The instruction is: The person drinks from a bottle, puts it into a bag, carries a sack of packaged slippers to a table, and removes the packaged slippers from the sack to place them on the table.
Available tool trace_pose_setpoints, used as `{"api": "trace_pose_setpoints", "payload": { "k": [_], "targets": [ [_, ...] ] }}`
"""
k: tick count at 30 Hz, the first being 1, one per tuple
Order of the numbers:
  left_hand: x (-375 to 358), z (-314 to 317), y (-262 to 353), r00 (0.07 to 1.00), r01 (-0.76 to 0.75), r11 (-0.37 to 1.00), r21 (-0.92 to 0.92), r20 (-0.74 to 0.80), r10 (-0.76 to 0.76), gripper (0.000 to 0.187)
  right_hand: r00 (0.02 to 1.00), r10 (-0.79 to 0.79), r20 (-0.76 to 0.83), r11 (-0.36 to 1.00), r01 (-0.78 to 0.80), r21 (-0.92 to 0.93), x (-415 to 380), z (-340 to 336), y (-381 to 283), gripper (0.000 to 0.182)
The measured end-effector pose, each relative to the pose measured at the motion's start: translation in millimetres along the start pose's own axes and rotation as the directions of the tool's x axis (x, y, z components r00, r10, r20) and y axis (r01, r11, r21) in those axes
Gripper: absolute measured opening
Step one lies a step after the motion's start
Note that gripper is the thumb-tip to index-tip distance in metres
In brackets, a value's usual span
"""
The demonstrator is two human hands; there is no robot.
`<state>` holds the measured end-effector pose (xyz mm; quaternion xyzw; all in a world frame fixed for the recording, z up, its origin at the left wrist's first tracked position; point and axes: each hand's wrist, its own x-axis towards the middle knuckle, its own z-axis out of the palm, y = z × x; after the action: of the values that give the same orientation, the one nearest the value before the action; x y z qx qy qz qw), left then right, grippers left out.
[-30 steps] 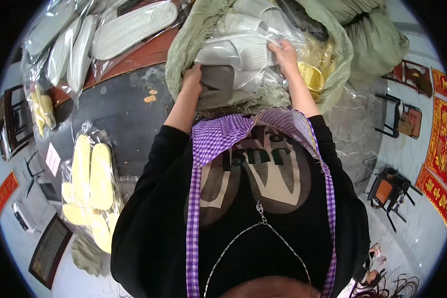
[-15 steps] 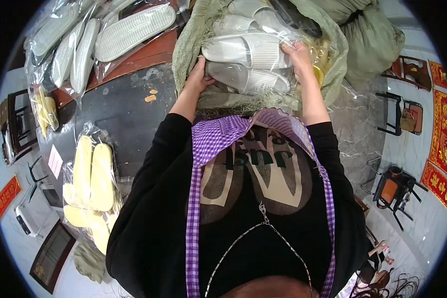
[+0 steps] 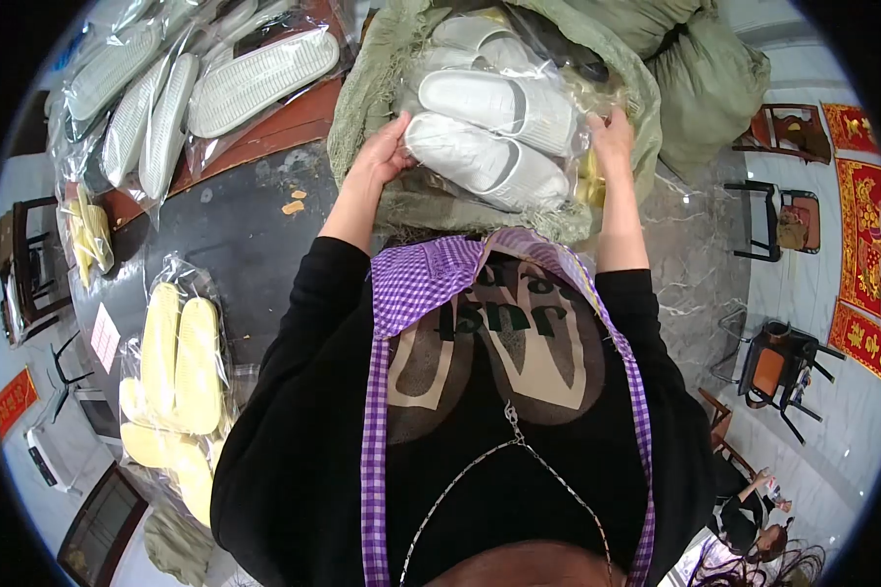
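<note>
A pair of white slide slippers (image 3: 497, 103) in clear plastic lies at the mouth of a green woven sack (image 3: 357, 127). My left hand (image 3: 385, 155) is closed on the plastic at the slippers' left end, thumb on top. On the other side, my right hand (image 3: 612, 139) has its fingers curled at the plastic's right edge, beside yellow wrapped items (image 3: 589, 181) inside the sack. More white slippers (image 3: 475, 37) in plastic lie behind the pair. Some fingertips of both hands are hidden.
A dark table (image 3: 255, 220) on the left bears bagged white slippers (image 3: 264, 83) and bagged yellow slippers (image 3: 198, 362). Another full green sack (image 3: 710, 88) stands at the upper right. Chairs (image 3: 778, 367) stand on the floor to the right; a person (image 3: 749, 514) is at the lower right.
The bagged pair has come up and toward me, and both its slippers now show plainly. My right hand has moved slightly right, from the slipper's strap to the plastic's edge.
</note>
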<state>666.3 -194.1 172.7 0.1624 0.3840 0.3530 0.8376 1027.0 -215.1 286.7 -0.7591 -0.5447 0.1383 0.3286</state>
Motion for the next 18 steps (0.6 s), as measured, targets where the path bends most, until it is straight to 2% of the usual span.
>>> {"api": "trace_pose_setpoints", "payload": {
  "k": [1,2,4,5,7,9,11,14,15,17,18],
  "targets": [
    [0.5,4.3,4.1,0.999,-0.027,0.999,-0.037,-0.023,0.026,0.031,0.993,-0.090,-0.070,0.986,0.079,-0.144,-1.3,-4.7,-11.7,0.035],
    [-4.0,12.5,9.1,0.998,-0.056,0.998,-0.034,-0.037,0.054,0.031,0.964,-0.222,-0.144,0.963,0.195,-0.184,-4.0,-8.8,-27.2,0.035],
    [-12.7,26.9,16.4,0.992,-0.110,0.994,-0.026,-0.065,0.108,0.031,0.840,-0.471,-0.269,0.872,0.396,-0.288,-8.9,-10.6,-61.0,0.037],
    [-8.2,27.1,14.4,0.990,-0.111,0.992,-0.065,-0.100,0.104,0.031,0.806,-0.534,-0.254,0.841,0.479,-0.250,-9.0,-7.3,-77.3,0.043],
    [3.7,22.0,5.1,0.982,-0.116,0.983,-0.144,-0.168,0.092,0.031,0.844,-0.531,-0.074,0.847,0.529,-0.043,-11.6,7.1,-115.0,0.048],
    [17.7,15.2,-2.4,0.985,-0.110,0.949,-0.295,-0.159,0.065,0.033,0.791,-0.610,0.036,0.792,0.609,0.043,-9.2,42.2,-135.0,0.049],
    [31.1,7.1,-14.9,0.984,-0.144,0.906,-0.399,-0.153,0.088,0.032,0.770,-0.620,0.147,0.770,0.634,-0.071,-1.5,81.6,-149.2,0.045],
    [16.5,11.5,-13.1,0.998,-0.053,0.924,-0.379,-0.056,0.034,0.032,0.795,-0.413,0.445,0.781,0.560,-0.275,8.7,105.3,-172.2,0.053],
    [15.3,17.8,-9.5,0.999,0.016,0.909,-0.417,-0.033,-0.033,0.032,0.768,-0.370,0.523,0.777,0.565,-0.279,10.5,106.1,-174.1,0.052],
    [12.5,21.9,-7.6,0.994,0.060,0.935,-0.351,0.105,-0.024,0.032,0.694,-0.275,0.665,0.765,0.577,-0.286,15.6,107.3,-172.9,0.051],
    [9.1,21.5,-7.9,0.984,0.081,0.946,-0.313,0.174,-0.027,0.033,0.679,-0.300,0.670,0.743,0.607,-0.282,16.7,108.6,-170.4,0.048]
  ]
}}
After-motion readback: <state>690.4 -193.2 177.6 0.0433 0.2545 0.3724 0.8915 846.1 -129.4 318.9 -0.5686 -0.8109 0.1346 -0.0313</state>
